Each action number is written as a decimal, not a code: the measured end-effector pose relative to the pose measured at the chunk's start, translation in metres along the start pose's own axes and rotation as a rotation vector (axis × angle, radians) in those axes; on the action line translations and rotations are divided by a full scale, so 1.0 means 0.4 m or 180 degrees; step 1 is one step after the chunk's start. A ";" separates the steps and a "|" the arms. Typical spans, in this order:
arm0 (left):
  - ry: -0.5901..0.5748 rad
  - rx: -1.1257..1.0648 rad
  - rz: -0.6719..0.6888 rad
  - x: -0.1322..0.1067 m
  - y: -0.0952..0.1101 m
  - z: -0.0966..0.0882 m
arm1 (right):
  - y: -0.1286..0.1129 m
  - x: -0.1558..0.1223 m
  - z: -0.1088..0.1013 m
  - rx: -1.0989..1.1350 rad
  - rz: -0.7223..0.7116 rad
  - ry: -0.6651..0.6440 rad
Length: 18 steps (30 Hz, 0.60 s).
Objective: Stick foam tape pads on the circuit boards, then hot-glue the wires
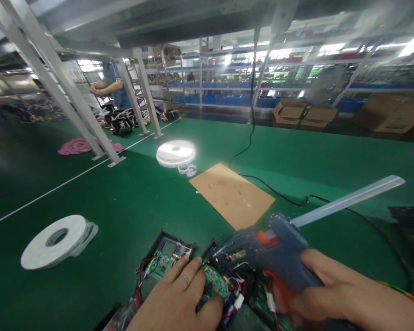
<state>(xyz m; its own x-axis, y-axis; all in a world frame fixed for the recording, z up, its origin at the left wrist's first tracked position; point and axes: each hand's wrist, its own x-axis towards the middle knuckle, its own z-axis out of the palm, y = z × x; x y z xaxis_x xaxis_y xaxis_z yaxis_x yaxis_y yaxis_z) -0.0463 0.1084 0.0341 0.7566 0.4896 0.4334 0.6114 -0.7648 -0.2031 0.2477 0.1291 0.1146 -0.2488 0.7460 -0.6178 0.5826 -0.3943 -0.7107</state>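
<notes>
My right hand [334,294] is wrapped round the grip of a blue hot glue gun [262,253] with an orange trigger. A long clear glue stick [348,198] juts from its back. Its nozzle points left at an open black device casing [169,250] with green circuit boards [215,282] and red, blue and white wires. My left hand [179,299], a ring on one finger, lies on the boards with its fingers stretched flat, pressing them down.
On the green bench lie a white tape roll [55,241] at left, a bigger white roll [175,152] farther back, a brown cardboard sheet [232,195] and the gun's black cable [296,200]. Grey frame legs [72,101] stand at left. Another person [112,87] works beyond.
</notes>
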 end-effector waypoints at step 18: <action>0.0004 -0.0050 -0.0072 -0.006 0.001 0.006 | -0.013 0.006 0.008 -0.0128 0.0059 0.0028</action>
<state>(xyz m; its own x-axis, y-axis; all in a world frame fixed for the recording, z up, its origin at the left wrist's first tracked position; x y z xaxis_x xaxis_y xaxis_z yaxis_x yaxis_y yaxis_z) -0.0473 0.1078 0.0309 0.7424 0.5063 0.4387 0.6245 -0.7601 -0.1795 0.2416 0.1313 0.1159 -0.2309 0.7435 -0.6276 0.6178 -0.3863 -0.6849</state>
